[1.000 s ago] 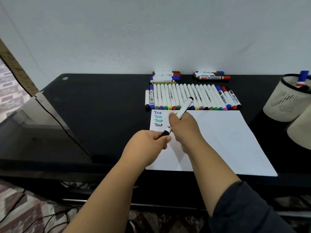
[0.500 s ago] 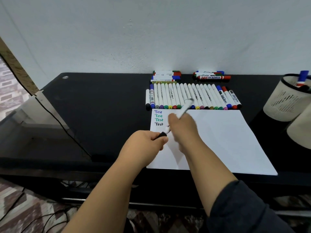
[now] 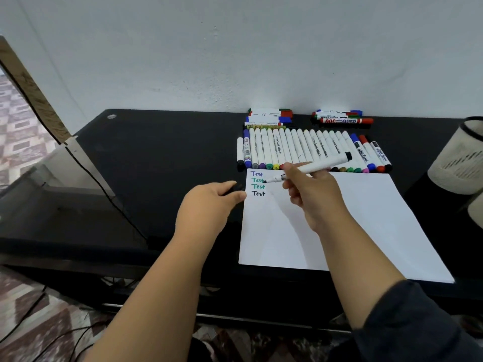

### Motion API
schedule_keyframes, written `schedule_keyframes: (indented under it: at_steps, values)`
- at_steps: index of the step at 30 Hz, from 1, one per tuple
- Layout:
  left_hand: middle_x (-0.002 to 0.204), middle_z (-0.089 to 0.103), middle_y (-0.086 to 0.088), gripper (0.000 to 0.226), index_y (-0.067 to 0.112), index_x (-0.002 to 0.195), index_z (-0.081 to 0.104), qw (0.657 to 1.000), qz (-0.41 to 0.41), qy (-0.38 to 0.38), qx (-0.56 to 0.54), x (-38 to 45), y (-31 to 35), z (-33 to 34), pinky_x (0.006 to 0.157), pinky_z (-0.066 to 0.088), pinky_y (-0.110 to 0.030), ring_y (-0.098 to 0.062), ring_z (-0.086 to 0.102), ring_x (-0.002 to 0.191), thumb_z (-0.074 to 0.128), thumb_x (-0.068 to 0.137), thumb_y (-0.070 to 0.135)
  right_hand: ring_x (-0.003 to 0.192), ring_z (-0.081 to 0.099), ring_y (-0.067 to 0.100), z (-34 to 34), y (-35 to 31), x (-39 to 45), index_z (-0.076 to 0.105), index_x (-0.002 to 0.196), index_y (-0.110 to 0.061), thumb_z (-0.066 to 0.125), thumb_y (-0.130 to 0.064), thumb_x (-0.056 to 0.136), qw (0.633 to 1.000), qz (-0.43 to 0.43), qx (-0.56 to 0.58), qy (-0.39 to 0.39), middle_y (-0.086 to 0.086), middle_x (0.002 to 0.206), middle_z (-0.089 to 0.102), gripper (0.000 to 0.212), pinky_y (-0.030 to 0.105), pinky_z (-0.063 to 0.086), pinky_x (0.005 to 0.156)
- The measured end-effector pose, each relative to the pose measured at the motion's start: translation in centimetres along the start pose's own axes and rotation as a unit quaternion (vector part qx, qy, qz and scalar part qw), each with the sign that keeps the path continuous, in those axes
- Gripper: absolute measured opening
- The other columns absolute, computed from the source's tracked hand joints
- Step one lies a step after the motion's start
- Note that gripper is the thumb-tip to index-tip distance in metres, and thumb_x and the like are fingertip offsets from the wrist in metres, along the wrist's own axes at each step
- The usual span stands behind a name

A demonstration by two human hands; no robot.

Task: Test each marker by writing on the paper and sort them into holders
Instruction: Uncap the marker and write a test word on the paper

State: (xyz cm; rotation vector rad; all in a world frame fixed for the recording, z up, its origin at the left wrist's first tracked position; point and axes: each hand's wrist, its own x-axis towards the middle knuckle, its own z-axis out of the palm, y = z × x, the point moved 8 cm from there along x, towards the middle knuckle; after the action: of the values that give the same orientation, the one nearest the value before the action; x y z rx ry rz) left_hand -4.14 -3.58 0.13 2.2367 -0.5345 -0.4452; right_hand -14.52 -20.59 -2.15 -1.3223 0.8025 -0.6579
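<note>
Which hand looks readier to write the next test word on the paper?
The right hand: it holds the uncapped marker, tip over the paper. The left hand only holds the black cap.

1. Matt white paper sheet (image 3: 366, 226) on smooth black table (image 3: 162, 158), slight sheen.
2. Row of markers (image 3: 300, 147): smooth white plastic barrels, coloured caps.
3. Holder (image 3: 454, 168): pale perforated mesh, prob. metal or plastic.
4. Wall (image 3: 235, 48): matt, lightly rough plaster.

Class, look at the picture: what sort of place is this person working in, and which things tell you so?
Probably a home desk set against a wall. A black desk stands by a plain white wall, a patterned tiled floor shows at the left, and cables trail off the desk.
</note>
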Motion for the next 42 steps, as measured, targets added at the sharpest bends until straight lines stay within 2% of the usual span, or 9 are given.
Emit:
schedule_keyframes:
  at_steps: [5,11,15,20,26,29,34,38,42]
  values:
    - [0.131,0.056,0.006,0.042,0.033,0.129,0.055,0.999,-0.005,0.019,-0.028,2.4,-0.3,-0.7,0.077,0.037,-0.024,-0.01,0.052,0.104,0.062,0.087,0.038,0.049,0.048,0.008,0.9,-0.1,0.7,0.05,0.073,-0.018,0.067,-0.023,0.084,0.995,-0.036,-0.098,0.002,0.0,0.058,0.057,0.021,0.025,0.035,0.051]
    - [0.122,0.06,0.009,0.038,0.034,0.125,0.058,1.0,0.002,0.01,-0.025,3.9,-0.9,0.0,0.067,0.039,-0.021,-0.003,0.049,0.079,0.062,0.088,0.039,0.058,0.052,0.009,2.1,0.4,1.1,0.04,0.066,-0.015,0.059,-0.024,0.086,0.978,-0.063,-0.199,0.015,0.002,0.061,0.056,0.029,0.02,0.039,0.053]
    - [0.109,0.061,0.012,0.035,0.034,0.123,0.059,1.0,0.0,-0.002,-0.016,4.0,-1.3,0.4,0.057,0.035,-0.014,0.001,0.045,0.066,0.059,0.089,0.039,0.069,0.049,0.018,2.5,0.8,1.2,0.035,0.068,-0.014,0.056,-0.02,0.087,0.974,-0.074,-0.213,0.025,0.012,0.073,0.051,0.029,0.028,0.035,0.058]
    - [0.124,0.059,0.01,0.036,0.032,0.125,0.059,1.0,0.006,-0.011,-0.01,4.0,-1.5,0.6,0.066,0.036,-0.019,-0.003,0.047,0.085,0.058,0.09,0.039,0.072,0.051,0.023,2.9,1.2,1.0,0.037,0.071,-0.012,0.055,-0.022,0.089,0.967,-0.092,-0.236,0.009,0.021,0.078,0.052,0.027,0.029,0.034,0.058]
    - [0.129,0.057,0.007,0.039,0.032,0.128,0.055,1.0,-0.003,-0.014,0.002,4.0,-1.3,0.6,0.08,0.039,-0.024,-0.013,0.054,0.109,0.057,0.09,0.041,0.067,0.052,0.015,3.2,1.3,1.1,0.037,0.068,-0.014,0.056,-0.024,0.09,0.966,-0.099,-0.238,0.002,0.013,0.075,0.056,0.031,0.021,0.037,0.054]
    - [0.129,0.057,0.008,0.04,0.033,0.128,0.055,1.0,-0.005,-0.008,0.003,3.9,-1.3,0.6,0.079,0.039,-0.024,-0.013,0.054,0.11,0.057,0.09,0.042,0.066,0.052,0.015,3.4,1.3,1.1,0.038,0.067,-0.014,0.058,-0.025,0.089,0.961,-0.112,-0.254,0.0,0.016,0.075,0.059,0.032,0.013,0.034,0.047]
    - [0.128,0.058,0.008,0.039,0.033,0.127,0.056,1.0,-0.001,-0.005,-0.007,3.8,-1.3,0.5,0.078,0.038,-0.023,-0.012,0.054,0.107,0.058,0.09,0.042,0.055,0.035,0.011,2.9,1.1,1.2,0.03,0.066,-0.015,0.054,-0.015,0.088,0.962,-0.112,-0.251,0.013,0.001,0.062,0.036,0.033,0.016,0.029,0.046]
    - [0.128,0.058,0.008,0.039,0.032,0.128,0.056,1.0,0.002,-0.008,-0.006,3.7,-1.3,0.5,0.077,0.036,-0.023,-0.01,0.053,0.104,0.057,0.09,0.041,0.059,0.039,0.013,3.0,1.2,1.1,0.032,0.067,-0.014,0.054,-0.018,0.088,0.964,-0.103,-0.244,-0.001,0.005,0.066,0.041,0.031,0.022,0.03,0.051]
    - [0.126,0.059,0.008,0.038,0.032,0.127,0.057,1.0,0.007,-0.015,-0.002,3.7,-1.1,0.8,0.071,0.038,-0.021,-0.005,0.049,0.09,0.057,0.09,0.04,0.057,0.036,0.013,3.3,1.2,1.0,0.026,0.064,-0.015,0.053,-0.011,0.087,0.962,-0.103,-0.25,-0.017,0.0,0.061,0.033,0.036,0.017,0.026,0.043]
